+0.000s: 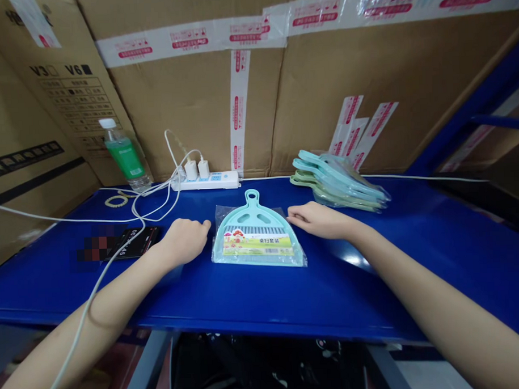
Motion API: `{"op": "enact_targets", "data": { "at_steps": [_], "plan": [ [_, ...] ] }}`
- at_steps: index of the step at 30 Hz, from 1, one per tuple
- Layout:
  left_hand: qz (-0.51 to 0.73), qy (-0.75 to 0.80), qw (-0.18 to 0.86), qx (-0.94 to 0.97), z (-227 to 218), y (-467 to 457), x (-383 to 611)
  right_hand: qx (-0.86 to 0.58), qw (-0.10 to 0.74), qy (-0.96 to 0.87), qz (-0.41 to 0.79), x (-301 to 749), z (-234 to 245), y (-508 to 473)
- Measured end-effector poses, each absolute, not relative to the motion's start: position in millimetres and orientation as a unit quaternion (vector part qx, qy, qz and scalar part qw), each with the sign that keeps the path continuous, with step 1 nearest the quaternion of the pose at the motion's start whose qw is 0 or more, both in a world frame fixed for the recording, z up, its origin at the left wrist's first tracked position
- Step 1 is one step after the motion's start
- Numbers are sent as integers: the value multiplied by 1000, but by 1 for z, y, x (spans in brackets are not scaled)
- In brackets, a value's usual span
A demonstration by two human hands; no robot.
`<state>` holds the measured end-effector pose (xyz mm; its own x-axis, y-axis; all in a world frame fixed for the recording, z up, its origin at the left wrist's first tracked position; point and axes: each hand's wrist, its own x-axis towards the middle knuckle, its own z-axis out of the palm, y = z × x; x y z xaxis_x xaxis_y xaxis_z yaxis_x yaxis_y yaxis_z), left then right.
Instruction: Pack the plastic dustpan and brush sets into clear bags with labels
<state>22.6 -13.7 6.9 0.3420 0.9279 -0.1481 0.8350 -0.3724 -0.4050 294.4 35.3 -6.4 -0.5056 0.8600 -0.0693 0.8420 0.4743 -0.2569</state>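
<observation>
A light-blue dustpan (253,209) lies flat on the blue table (263,299), its handle pointing away from me. Clear plastic wraps it, and a printed label (258,244) with mushrooms crosses its front. Just left of the dustpan, my left hand (185,241) rests as a closed fist, thumb toward the dustpan, with nothing visible in it. On the opposite side, my right hand (315,220) has its fingers curled in, close to the dustpan's right edge; it too shows nothing held.
Several wrapped blue and green dustpans (338,180) are stacked at the back right. A power strip (208,180) with two chargers sits against the cardboard (188,106). A bottle (125,156), a beaded ring (116,200) and a phone (136,243) are left; a white cable (95,288) crosses my left arm.
</observation>
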Motion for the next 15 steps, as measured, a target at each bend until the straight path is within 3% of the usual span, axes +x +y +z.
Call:
{"op": "enact_targets", "data": {
  "at_steps": [8,15],
  "plan": [
    [182,-555,142,-799,9,-13,24,-496,13,-860,117,294,-4,35],
    [116,-522,220,-816,11,-11,27,-501,12,-857,122,294,-5,34]
  ]
}}
